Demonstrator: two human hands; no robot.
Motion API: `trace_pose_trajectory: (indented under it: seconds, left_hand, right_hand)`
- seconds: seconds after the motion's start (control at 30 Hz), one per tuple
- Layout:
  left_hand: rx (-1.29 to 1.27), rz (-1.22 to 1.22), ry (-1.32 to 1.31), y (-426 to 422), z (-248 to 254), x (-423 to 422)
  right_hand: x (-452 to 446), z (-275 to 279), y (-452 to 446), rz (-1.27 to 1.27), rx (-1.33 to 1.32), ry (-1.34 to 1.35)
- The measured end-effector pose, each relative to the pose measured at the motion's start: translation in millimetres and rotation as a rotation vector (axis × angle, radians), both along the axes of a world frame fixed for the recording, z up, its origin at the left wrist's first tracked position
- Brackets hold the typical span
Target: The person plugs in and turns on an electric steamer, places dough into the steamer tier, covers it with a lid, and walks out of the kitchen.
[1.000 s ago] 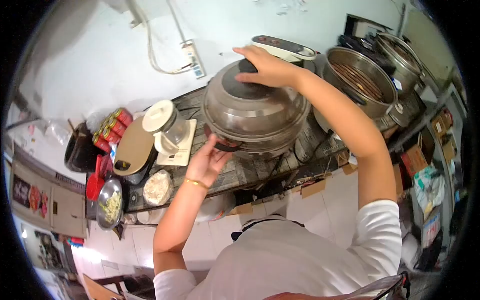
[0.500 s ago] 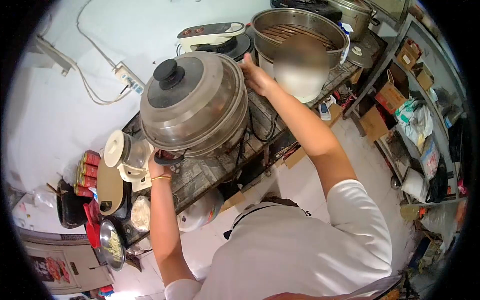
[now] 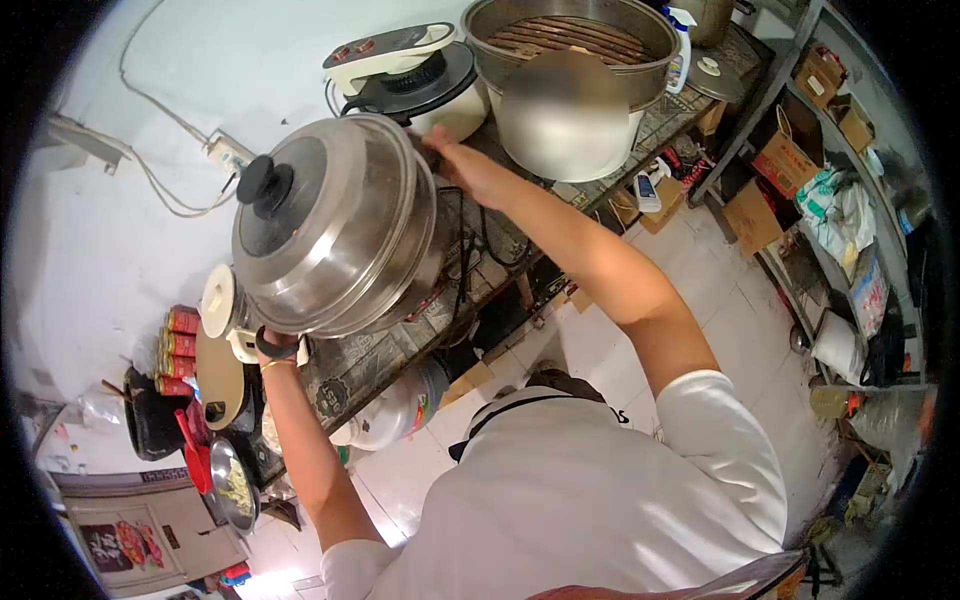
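Lid: The lid (image 3: pixel 345 215) is sitting on the steel pot (image 3: pixel 418 268), and its black knob (image 3: pixel 265 187) is pointing up and towards the wall; if the pot is tipping further, the lid could be sliding off, as neither hand is holding it down.
Pot weight: If your two hands are bearing it unevenly, the pot could be rolling out of your grip; its contents are staying out of view.
Jug: The white jug (image 3: pixel 218 300) is standing close beside your left side of the pot, so a sideways swing could be knocking it.
Cables: Dark cables (image 3: pixel 462 250) are lying beside the pot on the tabletop (image 3: pixel 345 385), and its base could be catching them.
Left hand: Your left hand (image 3: pixel 284 342) is gripping the pot by its dark side handle (image 3: pixel 268 350), with the pot bulging just above and inward of it.
Right hand: Your right hand (image 3: pixel 465 172) is reaching to the pot's opposite side; its fingers are blurring, so whether they are gripping is impossible to tell.
Pot position: The pot is lying between your hands, over the tabletop; whether its base is touching is unclear.
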State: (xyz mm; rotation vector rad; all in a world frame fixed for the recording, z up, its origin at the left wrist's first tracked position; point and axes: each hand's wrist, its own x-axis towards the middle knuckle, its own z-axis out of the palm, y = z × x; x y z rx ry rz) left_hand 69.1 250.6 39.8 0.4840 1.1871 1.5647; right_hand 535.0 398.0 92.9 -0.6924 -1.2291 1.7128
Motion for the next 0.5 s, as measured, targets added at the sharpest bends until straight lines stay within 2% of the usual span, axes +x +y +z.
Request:
trace_pose_trajectory:
  seconds: [0.03,0.1,0.13,0.17,0.2,0.3,0.37,0.43,0.47,0.5]
  left_hand:
    - [-0.050,0.124,0.002,-21,82,98]
    - [0.018,-0.120,0.101,-8,26,3]
    - [0.200,-0.245,0.229,-1,-11,-56]
    - [0.069,-0.078,0.214,-14,28,-20]
    - [0.034,-0.003,0.180,-19,47,-3]
    - [0.036,0.070,0.162,-16,60,5]
    - [0.043,0.085,0.158,-16,65,6]
    - [0.047,0.099,0.151,-15,69,6]
    - [0.044,0.103,0.149,-16,69,7]
    - [0.041,0.108,0.148,-19,71,7]
  right_hand:
    - [-1,9,-8,0.002,0.004,-0.009]
    - [-3,6,-18,0.035,0.081,-0.021]
    - [-3,9,-28,0.009,0.121,-0.107]
    - [-5,12,-41,-0.018,0.163,-0.194]
    - [-9,9,-48,0.003,0.172,-0.167]
    - [-21,-6,-54,0.019,0.176,-0.055]
    - [6,15,-82,-0.117,0.200,-0.183]
    - [37,-24,-86,-0.465,0.250,-0.240]
    - [51,-31,-98,-0.752,0.137,-0.116]
    - [64,-68,-87,-0.926,0.069,0.009]
